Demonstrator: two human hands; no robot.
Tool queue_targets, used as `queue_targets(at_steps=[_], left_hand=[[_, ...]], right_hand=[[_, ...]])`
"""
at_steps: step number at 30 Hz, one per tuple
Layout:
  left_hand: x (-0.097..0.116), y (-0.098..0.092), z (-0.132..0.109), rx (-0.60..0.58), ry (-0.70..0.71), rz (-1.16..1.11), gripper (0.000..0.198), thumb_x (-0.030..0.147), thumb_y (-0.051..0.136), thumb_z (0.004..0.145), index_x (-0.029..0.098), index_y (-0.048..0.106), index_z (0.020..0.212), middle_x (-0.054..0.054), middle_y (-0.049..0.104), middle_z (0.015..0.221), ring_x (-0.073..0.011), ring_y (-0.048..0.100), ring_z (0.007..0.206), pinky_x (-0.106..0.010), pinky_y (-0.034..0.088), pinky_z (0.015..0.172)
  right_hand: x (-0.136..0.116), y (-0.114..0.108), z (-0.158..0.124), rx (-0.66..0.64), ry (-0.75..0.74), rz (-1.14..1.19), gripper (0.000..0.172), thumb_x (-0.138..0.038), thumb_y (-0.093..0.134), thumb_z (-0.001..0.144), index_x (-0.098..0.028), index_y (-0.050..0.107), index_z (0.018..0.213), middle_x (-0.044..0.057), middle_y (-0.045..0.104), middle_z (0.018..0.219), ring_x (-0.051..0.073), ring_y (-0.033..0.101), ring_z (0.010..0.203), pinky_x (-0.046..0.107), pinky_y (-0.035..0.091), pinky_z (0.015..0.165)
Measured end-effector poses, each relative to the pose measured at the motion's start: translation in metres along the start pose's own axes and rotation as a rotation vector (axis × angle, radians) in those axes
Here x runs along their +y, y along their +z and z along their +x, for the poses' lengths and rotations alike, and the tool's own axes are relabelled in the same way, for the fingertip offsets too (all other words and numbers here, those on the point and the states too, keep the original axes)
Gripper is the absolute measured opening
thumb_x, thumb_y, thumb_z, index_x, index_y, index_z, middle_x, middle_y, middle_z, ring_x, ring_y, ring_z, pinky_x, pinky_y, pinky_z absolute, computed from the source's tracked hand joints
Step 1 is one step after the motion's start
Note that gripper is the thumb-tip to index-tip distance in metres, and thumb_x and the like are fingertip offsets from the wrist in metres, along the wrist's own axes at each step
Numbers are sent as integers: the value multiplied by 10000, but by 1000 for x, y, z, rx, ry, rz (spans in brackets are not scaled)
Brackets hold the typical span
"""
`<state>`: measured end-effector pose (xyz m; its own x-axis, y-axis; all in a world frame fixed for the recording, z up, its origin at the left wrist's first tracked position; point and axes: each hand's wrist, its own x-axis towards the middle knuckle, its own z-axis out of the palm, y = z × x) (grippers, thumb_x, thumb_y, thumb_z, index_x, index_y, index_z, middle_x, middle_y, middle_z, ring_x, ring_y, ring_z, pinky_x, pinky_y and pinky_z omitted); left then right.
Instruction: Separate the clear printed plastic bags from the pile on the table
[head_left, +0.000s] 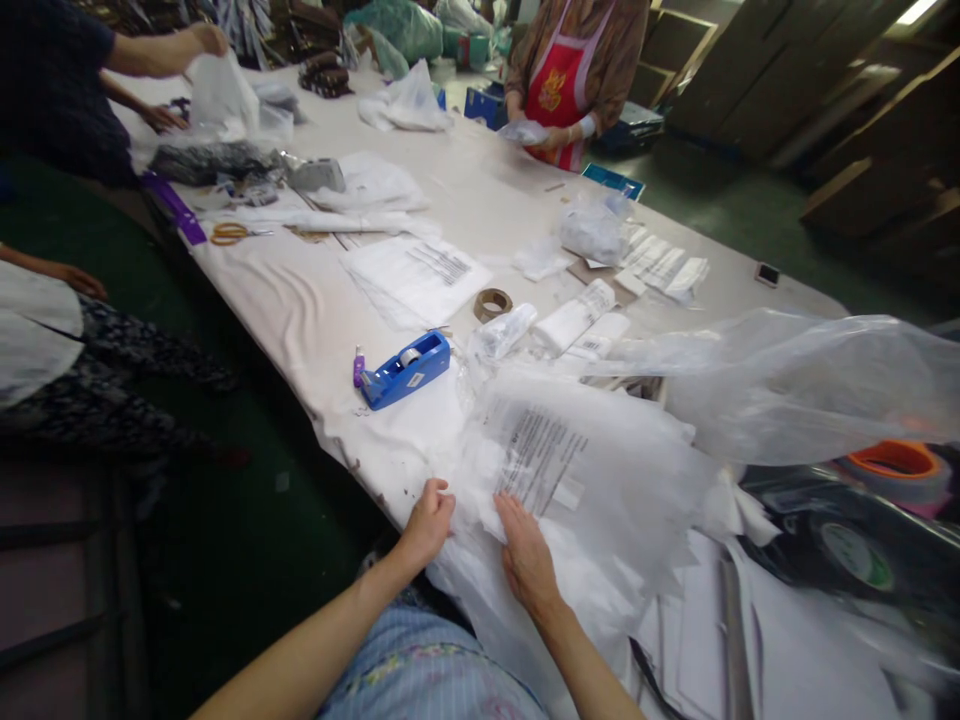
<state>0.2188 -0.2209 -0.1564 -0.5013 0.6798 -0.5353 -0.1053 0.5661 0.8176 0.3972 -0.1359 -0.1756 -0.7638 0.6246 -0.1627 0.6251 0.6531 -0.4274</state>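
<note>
A stack of clear plastic bags (607, 450) with printed black text lies at the front of the table before me. My right hand (527, 555) rests on the near left part of the bags, its fingers stretched out flat. Just left of them is my left hand (429, 522), its fingers curled in at the edge of the plastic; whatever they pinch, if anything, is hidden. Beyond my hands stands a blue tape dispenser (409, 370) with a small purple-handled tool (359, 365) beside it. A roll of brown tape (493, 304) lies farther back, near rolled white packets (574, 318).
Large clear plastic sheeting (810, 375) and an orange-cored tape roll (896, 465) are at right. Scissors (229, 233), printed sheets (420, 275) and a phone (767, 274) lie on the cloth-covered table (292, 300). A co-worker in a red apron (555, 90) handles plastic opposite; others stand at left.
</note>
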Motion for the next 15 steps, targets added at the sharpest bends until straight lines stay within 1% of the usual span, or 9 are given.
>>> queue_targets(at_steps=[2, 3, 5, 7, 8, 10, 12, 14, 15], left_hand=[[6, 6, -2, -37, -5, -23, 346, 280, 514, 803, 203, 433, 1130, 26, 473, 725, -157, 547, 661, -256, 511, 541], [10, 9, -2, -53, -5, -37, 403, 242, 546, 766, 202, 431, 1150, 32, 464, 722, -152, 545, 657, -251, 512, 540], [18, 14, 0, -92, -6, -71, 466, 179, 557, 714, 194, 427, 1161, 24, 487, 752, -146, 559, 655, -254, 522, 539], [26, 17, 3, -140, 8, -102, 461, 187, 543, 729, 185, 420, 1173, 3, 547, 788, -152, 598, 669, -278, 546, 571], [28, 16, 4, -155, 27, -107, 456, 217, 528, 763, 185, 404, 1201, -7, 574, 806, -157, 618, 684, -297, 559, 605], [30, 10, 5, -134, 84, -79, 448, 277, 474, 837, 192, 366, 1263, -27, 606, 857, -171, 644, 759, -360, 568, 736], [27, -1, 2, -64, 163, 3, 433, 260, 474, 842, 207, 394, 1264, -63, 607, 994, -211, 622, 959, -450, 500, 940], [23, -13, -2, -1, 249, 99, 437, 163, 536, 771, 207, 480, 1202, -100, 546, 1219, -270, 475, 1226, -512, 318, 1123], [21, -18, -4, 21, 293, 206, 448, 121, 544, 748, 196, 507, 1188, -115, 484, 1330, -294, 367, 1323, -520, 238, 1164]], right_hand=[[-8, -1, -2, -47, 15, 17, 682, -49, 376, 755, -124, 383, 1433, 139, 372, 1508, 308, 327, 1401, 599, 329, 1106], [-11, -1, -3, -64, 7, 22, 652, -147, 450, 803, -135, 356, 1449, 150, 336, 1524, 335, 299, 1411, 638, 300, 1101], [-17, -2, -4, -51, -12, 52, 721, -320, 567, 803, -152, 328, 1462, 166, 312, 1531, 378, 273, 1413, 694, 262, 1083], [-18, -6, -1, 32, 1, 125, 635, -276, 523, 807, -145, 405, 1417, 176, 423, 1469, 350, 373, 1368, 636, 324, 1080], [-16, -10, 2, 81, 19, 163, 566, -211, 462, 809, -140, 464, 1370, 170, 509, 1404, 310, 459, 1311, 561, 387, 1066], [-6, -24, 8, 168, 67, 216, 480, -133, 360, 806, -144, 568, 1239, 139, 661, 1210, 228, 617, 1116, 389, 505, 956], [9, -48, 12, 233, 124, 216, 398, -169, 326, 837, -152, 617, 1108, 111, 726, 1010, 202, 677, 916, 306, 551, 803], [26, -78, 9, 301, 186, 199, 349, -219, 318, 860, -158, 633, 994, 94, 729, 851, 209, 678, 777, 290, 548, 694], [32, -94, 4, 331, 213, 179, 336, -224, 323, 855, -160, 634, 964, 89, 720, 795, 214, 672, 729, 288, 538, 655]])
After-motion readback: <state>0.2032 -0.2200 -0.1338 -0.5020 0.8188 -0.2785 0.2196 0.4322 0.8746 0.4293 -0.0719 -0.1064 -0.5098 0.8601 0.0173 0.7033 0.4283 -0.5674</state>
